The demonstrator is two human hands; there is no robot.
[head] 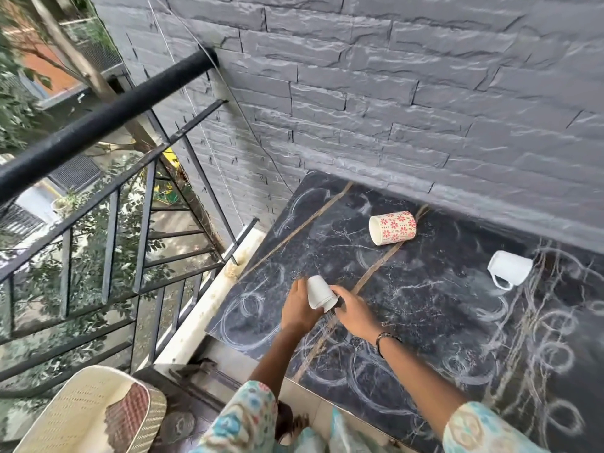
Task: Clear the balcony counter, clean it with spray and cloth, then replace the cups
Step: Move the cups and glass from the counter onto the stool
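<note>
Now both hands hold a white cup (pixel 320 293) tilted above the counter (pixel 425 308): left hand (pixel 299 307) curled round its side, right hand (pixel 351 310) gripping its rim end. Well beyond them a flowered cup (pixel 392 227) and a white mug (pixel 510 269) lie on their sides, no writing legible

A flowered cup (pixel 393 227) lay on its side near the wall (pixel 359 109), and a white mug (pixel 510 271) lay tipped further right. Bare counter (pixel 425 322) stretched between them and the front edge. The railing (pixel 108 204) closed off the left side, with a chair (pixel 91 416) below it.
</note>
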